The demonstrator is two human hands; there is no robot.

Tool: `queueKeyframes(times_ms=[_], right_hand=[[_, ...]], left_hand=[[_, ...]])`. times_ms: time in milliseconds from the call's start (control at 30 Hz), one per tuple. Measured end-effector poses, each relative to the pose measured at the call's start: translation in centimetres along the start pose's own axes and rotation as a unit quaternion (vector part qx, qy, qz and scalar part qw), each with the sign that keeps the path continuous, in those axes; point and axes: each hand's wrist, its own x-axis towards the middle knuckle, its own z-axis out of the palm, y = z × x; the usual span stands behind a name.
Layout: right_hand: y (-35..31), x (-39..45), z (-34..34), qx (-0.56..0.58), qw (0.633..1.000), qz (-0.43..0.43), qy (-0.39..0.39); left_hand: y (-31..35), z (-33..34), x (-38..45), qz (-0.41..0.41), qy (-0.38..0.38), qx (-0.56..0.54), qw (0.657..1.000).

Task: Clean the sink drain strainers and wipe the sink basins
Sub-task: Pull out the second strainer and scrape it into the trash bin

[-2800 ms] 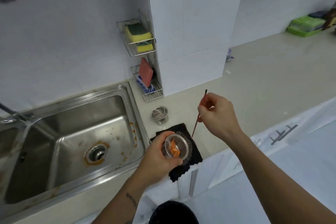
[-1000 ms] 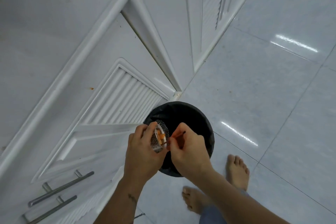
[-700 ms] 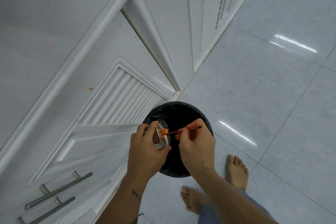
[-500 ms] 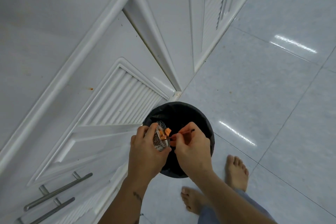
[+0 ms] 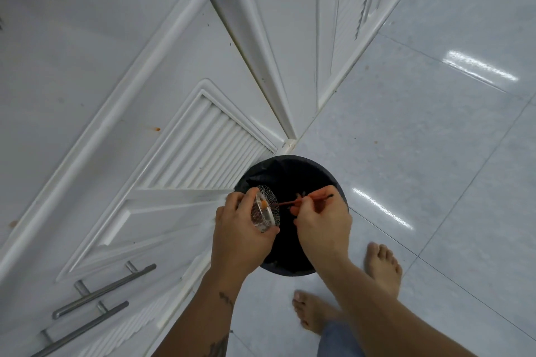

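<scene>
Head view: scraps could miss the bin while the strainer is picked clean

Head view shows the left hand (image 5: pixel 237 236) curled round a mesh drain strainer (image 5: pixel 266 209), held on edge over the near-left rim of a black bin (image 5: pixel 293 171) on the floor. The right hand (image 5: pixel 322 222) pinches a thin red stick (image 5: pixel 301 200) whose tip reaches into the mesh, where an orange scrap (image 5: pixel 264 204) clings.

Risks, as I judge them:
- The strainer sits close to the bin's left rim, so a flicked scrap could land on the tiles or the white cabinet doors (image 5: pixel 185 153) just beside it.
- A hard poke could bend the fine mesh or snap the slim stick.
- The strainer looks wet and is held only by fingertips at its rim; it could slip into the bin.
- Bare feet (image 5: pixel 383 266) stand near the bin, so a dropped scrap could make the glossy floor slippery.

Count: one strainer, one stick, one bin, one orange scrap visible, two hands, two feet, two metal door handles (image 5: pixel 104 290) at near left
</scene>
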Motion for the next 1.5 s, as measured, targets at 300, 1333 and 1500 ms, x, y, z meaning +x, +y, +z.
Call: queueKeyframes(times_ms=[300,1333,1500], right_hand=[[-0.1,-0.3,0.3,0.007,1.0,0.003,-0.007],[-2.0,3.3,-5.3,-0.021,0.997,0.03,-0.062],[-6.7,0.7,-7.0,-0.149,0.968,-0.063,-0.193]], left_hand=[[0.3,0.2,0.1,-0.028,-0.003,0.005,1.0],[0.9,-0.1,-1.7,-0.038,-0.049,-0.051,0.997],[2.9,-4.2,-4.4,0.004,-0.015,-0.133,0.991]])
